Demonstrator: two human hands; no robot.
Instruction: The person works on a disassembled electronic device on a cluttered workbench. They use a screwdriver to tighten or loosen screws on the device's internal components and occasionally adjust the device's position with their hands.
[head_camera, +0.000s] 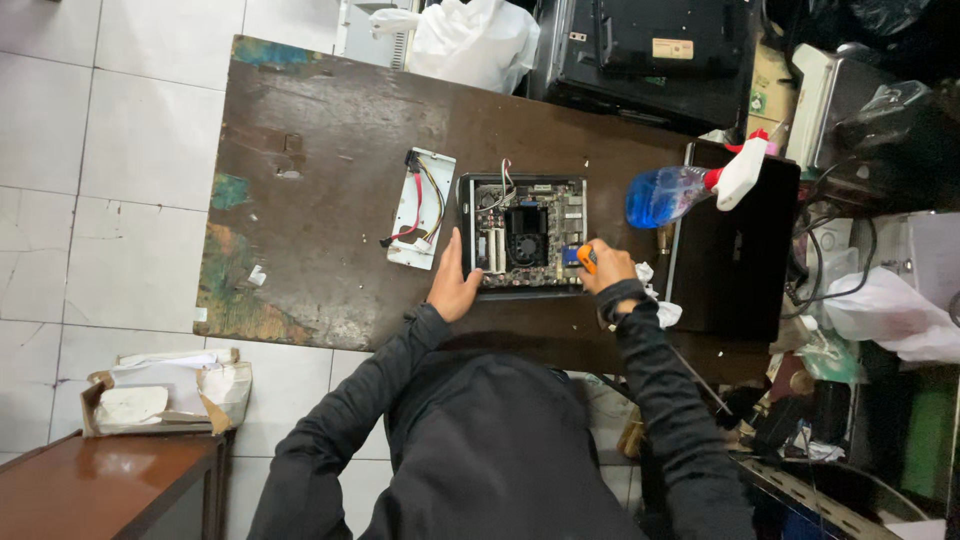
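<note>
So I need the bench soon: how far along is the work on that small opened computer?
Done: cover panel with its cables is off, lying beside the open case. In hand: left hand steadies the case; right hand holds an orange-handled tool at its edge. Left: board and fan remain inside, uncovered.

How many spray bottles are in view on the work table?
1: a blue spray bottle lies on the black case, just beyond the right hand. Clutter at right may hide others.

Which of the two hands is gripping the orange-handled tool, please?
The right hand, at the open computer case's right edge, grips the orange-handled tool. The left hand rests flat against the case's left side, holding nothing.
</note>
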